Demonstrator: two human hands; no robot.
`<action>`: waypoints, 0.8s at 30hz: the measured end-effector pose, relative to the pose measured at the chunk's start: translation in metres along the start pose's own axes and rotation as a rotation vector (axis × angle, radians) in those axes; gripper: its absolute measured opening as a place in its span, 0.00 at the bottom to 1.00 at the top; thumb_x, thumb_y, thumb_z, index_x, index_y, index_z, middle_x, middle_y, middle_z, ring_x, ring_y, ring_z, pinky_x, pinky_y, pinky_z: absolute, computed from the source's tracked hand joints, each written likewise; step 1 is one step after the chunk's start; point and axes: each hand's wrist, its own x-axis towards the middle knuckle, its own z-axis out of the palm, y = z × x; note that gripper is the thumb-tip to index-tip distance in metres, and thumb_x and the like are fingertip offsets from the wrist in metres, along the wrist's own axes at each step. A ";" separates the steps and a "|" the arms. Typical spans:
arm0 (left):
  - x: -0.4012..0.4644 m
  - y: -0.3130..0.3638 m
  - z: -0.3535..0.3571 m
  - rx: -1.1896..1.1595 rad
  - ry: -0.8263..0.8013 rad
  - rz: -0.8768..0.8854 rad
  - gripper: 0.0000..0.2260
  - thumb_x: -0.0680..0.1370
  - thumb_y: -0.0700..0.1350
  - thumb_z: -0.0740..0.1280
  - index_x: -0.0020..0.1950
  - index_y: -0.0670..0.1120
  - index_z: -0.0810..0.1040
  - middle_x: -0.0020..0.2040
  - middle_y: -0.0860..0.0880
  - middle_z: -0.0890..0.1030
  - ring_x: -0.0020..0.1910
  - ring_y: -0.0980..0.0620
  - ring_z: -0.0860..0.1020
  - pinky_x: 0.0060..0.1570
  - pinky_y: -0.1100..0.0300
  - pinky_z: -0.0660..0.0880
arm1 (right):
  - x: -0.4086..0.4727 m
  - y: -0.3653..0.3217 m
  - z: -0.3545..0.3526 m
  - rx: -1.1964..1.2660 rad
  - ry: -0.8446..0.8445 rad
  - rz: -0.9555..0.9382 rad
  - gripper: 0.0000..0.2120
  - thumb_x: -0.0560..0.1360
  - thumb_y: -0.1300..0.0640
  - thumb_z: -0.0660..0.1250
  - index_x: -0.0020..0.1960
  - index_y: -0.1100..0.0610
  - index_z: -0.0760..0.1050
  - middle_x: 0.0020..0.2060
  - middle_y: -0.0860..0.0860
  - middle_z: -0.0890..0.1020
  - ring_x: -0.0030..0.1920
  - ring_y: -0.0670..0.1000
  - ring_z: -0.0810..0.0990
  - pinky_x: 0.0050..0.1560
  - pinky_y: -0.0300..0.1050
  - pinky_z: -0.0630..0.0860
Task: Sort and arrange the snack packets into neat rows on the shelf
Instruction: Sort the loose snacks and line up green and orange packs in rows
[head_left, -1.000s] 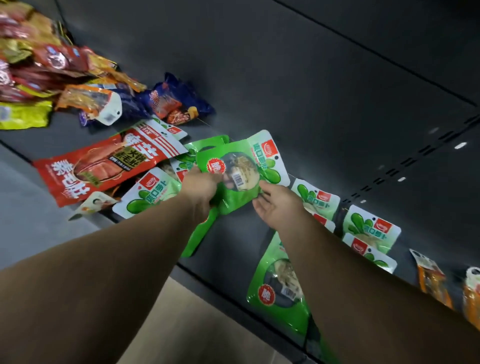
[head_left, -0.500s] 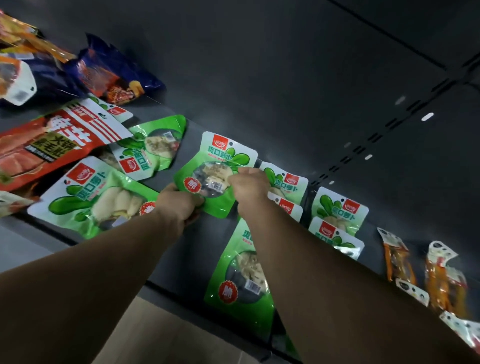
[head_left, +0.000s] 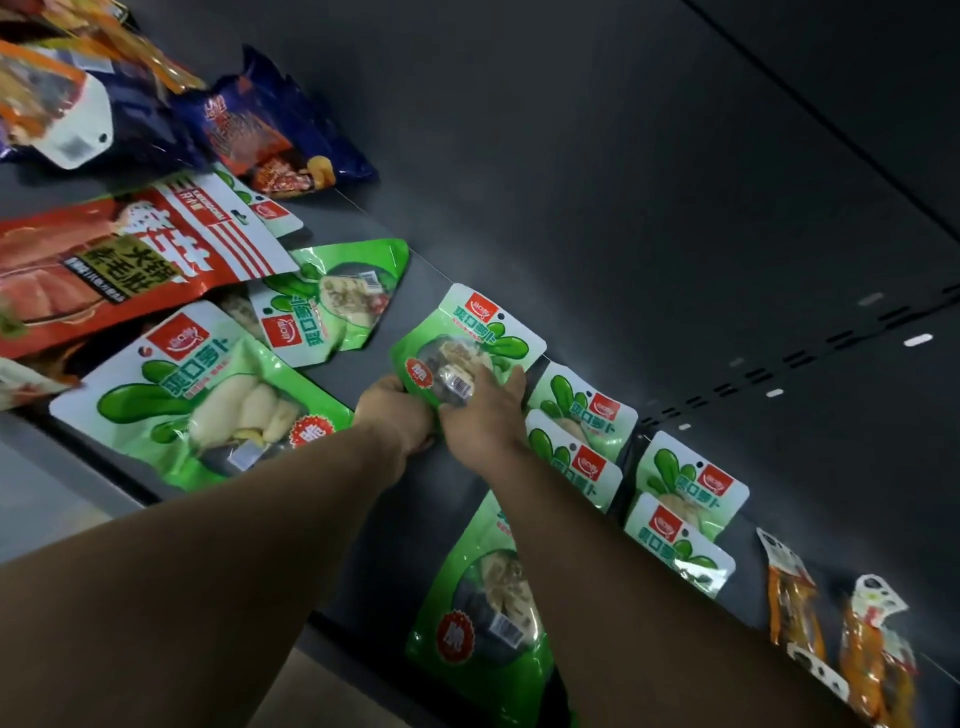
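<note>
A dark grey wall (head_left: 571, 156) fills the top of the view. A thin line (head_left: 831, 119) runs across the wall's top right part. Rows of small slots (head_left: 779, 374) sit on the wall's right side, and some shine white. Far below the wall is a bit of tan floor (head_left: 332, 696).

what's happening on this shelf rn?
A person is sorting snack packets on a dark shelf. Both hands are on one green packet: the left hand grips its lower edge, the right hand lies over its front. Four matching green packets already sit in rows to its right. An unsorted heap, including a red packet, lies to the left.
</note>
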 end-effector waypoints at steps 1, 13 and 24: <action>0.001 0.000 0.000 0.006 -0.001 -0.003 0.09 0.72 0.30 0.67 0.48 0.42 0.79 0.44 0.40 0.82 0.38 0.44 0.78 0.49 0.44 0.79 | 0.000 -0.001 0.001 -0.036 0.003 -0.034 0.30 0.78 0.57 0.61 0.77 0.53 0.55 0.76 0.55 0.43 0.75 0.58 0.54 0.71 0.46 0.60; 0.012 0.004 -0.015 0.210 0.128 0.085 0.05 0.70 0.37 0.70 0.45 0.44 0.80 0.43 0.41 0.83 0.43 0.42 0.82 0.49 0.45 0.80 | 0.003 0.002 0.013 -0.264 0.014 -0.154 0.29 0.78 0.58 0.60 0.76 0.51 0.55 0.77 0.54 0.45 0.77 0.56 0.45 0.75 0.52 0.53; 0.010 0.005 -0.027 0.269 0.151 0.113 0.05 0.70 0.37 0.68 0.46 0.42 0.77 0.43 0.40 0.83 0.45 0.41 0.82 0.49 0.43 0.79 | -0.002 0.005 0.005 -0.274 -0.036 -0.152 0.30 0.77 0.60 0.61 0.76 0.51 0.55 0.77 0.55 0.45 0.77 0.56 0.45 0.75 0.50 0.53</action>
